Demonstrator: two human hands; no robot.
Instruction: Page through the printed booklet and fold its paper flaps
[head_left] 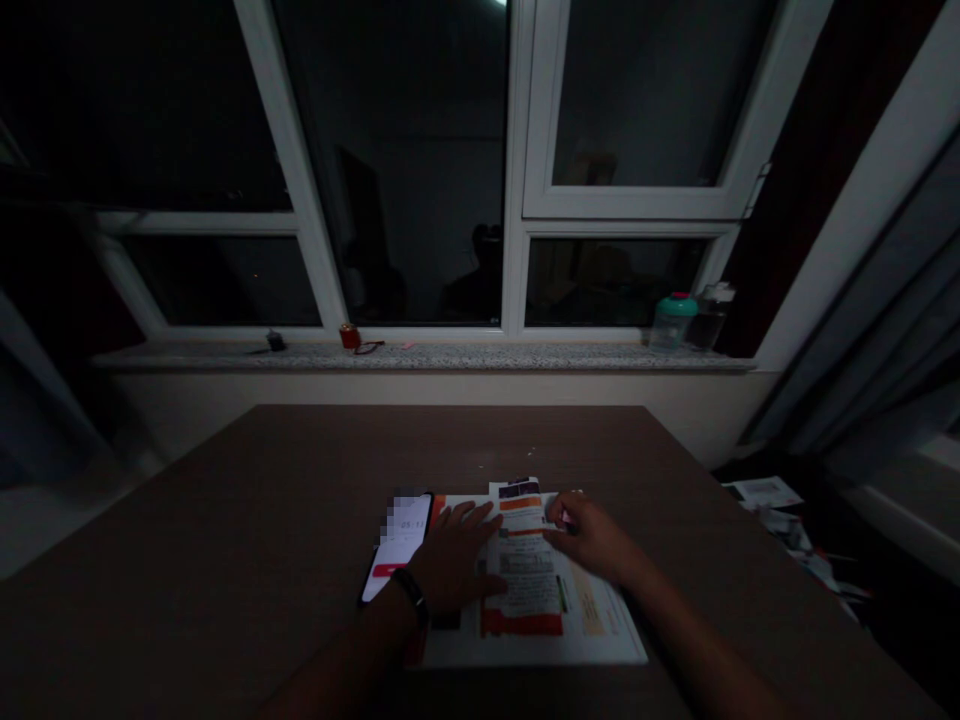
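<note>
My left hand [459, 556], a dark band on its wrist, lies flat with spread fingers on a printed page. A narrow printed strip of paper [525, 570] with orange bands rests on a larger printed sheet or magazine [600, 645], its top end sticking out past the far edge. Thumb and forefinger reach the strip's left side. My right hand [592, 538] is closed at the strip's right side, near its upper part. Something small, dark and pinkish shows in its fingers, too dim to name. Left of the paper lies a phone [397, 550] with a lit screen.
Everything lies on a brown wooden table [225, 560]. Beyond it, a stone windowsill [465, 356] bears a red jar [349, 336], a small dark bottle [275, 341], a green-lidded shaker cup [673, 320] and a clear bottle [710, 315]. Papers [772, 495] lie to the right, past the table's edge.
</note>
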